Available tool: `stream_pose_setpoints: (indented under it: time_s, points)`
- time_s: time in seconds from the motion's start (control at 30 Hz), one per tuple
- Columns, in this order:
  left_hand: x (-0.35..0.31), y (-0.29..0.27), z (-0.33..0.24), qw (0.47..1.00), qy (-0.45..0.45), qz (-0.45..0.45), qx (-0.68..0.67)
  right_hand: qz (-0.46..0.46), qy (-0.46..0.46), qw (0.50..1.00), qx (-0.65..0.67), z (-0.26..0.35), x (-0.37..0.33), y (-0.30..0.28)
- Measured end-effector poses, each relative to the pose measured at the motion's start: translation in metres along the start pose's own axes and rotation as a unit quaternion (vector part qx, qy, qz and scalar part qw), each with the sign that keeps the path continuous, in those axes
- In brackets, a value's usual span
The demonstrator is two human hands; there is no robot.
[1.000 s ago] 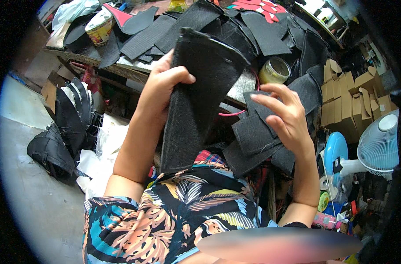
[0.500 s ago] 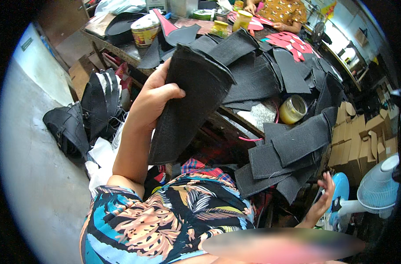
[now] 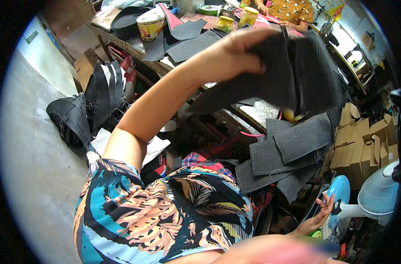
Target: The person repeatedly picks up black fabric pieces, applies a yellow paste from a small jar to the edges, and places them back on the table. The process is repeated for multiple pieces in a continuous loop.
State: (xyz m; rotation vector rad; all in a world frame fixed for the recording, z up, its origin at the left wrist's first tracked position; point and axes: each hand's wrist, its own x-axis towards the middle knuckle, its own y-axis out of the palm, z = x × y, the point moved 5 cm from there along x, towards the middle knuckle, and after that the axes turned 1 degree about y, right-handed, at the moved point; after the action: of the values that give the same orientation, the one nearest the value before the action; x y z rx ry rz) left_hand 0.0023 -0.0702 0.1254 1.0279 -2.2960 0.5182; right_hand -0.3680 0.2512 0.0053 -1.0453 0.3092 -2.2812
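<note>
Stretched out across the front of the worktable point(image 3: 143, 55), my left hand point(image 3: 235, 55) is closed on black fabric pieces point(image 3: 317, 72). Motion smears them, and I cannot count the layers. They hang over the table's right part and hide most of what lies there, including much of a yellowish open jar point(image 3: 293, 116). Below the jar, dark grey fabric pieces point(image 3: 302, 137) lie overlapped in a loose pile at the near right. My right hand point(image 3: 317, 216) is low at the right beside the fan's blue base, fingers apart, with nothing in it.
A fan point(image 3: 376, 191) with a blue base stands at the right, cardboard boxes point(image 3: 356, 143) behind it. Black sewn pieces point(image 3: 71, 121) are heaped by the left wall. A bucket point(image 3: 150, 27) and yellow jars point(image 3: 249, 16) stand on the table; a co-worker point(image 3: 293, 12) sits across.
My left hand has swung right and up with the black fabric pieces, from the table's near edge to over its right part. My right hand has shifted slightly lower.
</note>
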Motion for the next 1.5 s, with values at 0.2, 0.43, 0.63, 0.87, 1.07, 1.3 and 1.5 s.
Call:
stream_pose_setpoints:
  time_s: [0.2, 0.43, 0.63, 0.87, 1.07, 1.3, 1.5]
  points:
    - [0.023, -0.058, 0.087, 0.962, -0.029, -0.248, -0.11, -0.007, 0.006, 1.0, -0.016, -0.001, -0.007, 0.001]
    - [0.002, -0.064, 0.159, 0.837, -0.164, -0.183, 0.488, 0.002, 0.0, 1.0, -0.023, -0.001, -0.007, 0.006]
    - [-0.006, -0.116, 0.151, 0.744, -0.219, -0.123, 0.619, 0.024, -0.036, 0.999, -0.018, 0.004, -0.002, 0.008]
    - [-0.029, -0.158, 0.194, 0.678, -0.263, -0.028, 0.686, 0.05, -0.027, 0.998, -0.028, 0.019, 0.015, 0.015]
    - [-0.004, -0.181, 0.188, 0.702, -0.298, -0.086, 0.641, 0.094, -0.084, 0.992, -0.019, 0.054, 0.044, 0.043]
    - [0.009, -0.188, 0.218, 0.73, -0.334, -0.041, 0.594, 0.176, -0.189, 0.966, -0.017, 0.095, 0.073, 0.086]
    - [0.014, -0.215, 0.228, 0.781, -0.341, -0.106, 0.513, 0.182, -0.222, 0.958, -0.006, 0.105, 0.072, 0.1]
